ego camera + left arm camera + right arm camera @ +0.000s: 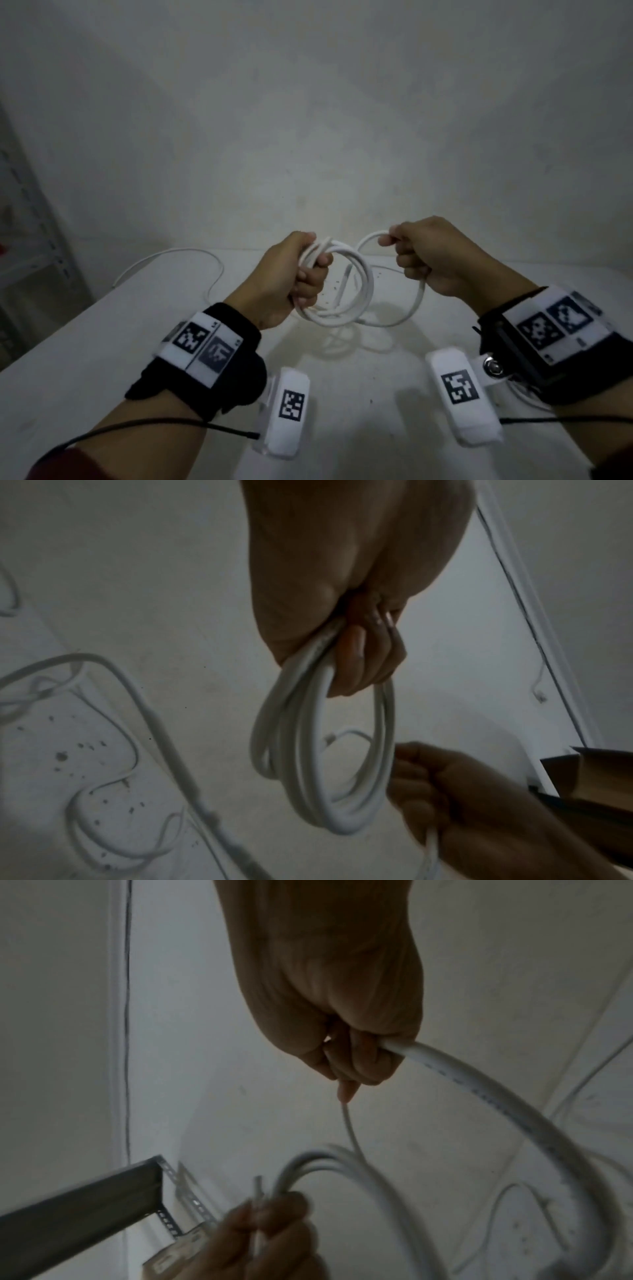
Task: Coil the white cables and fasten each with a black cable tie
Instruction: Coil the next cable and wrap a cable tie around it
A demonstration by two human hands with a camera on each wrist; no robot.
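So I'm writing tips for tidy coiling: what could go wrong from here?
1. The left hand grips several loops of the white cable in one fist, with no tie visible; a looser grip could let the coil spring apart.
2. The right hand holds the next loop away from the bundle, so it may end up uneven or twisted.
3. Another loose cable on the table could snag the hanging loops.

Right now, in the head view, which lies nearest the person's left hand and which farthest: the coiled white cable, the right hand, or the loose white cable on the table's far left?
From the left hand:
1. Coiled white cable, gripped in that hand.
2. Right hand, just beyond the coil, holding its free loop.
3. Loose white cable, lying on the white table at far left.
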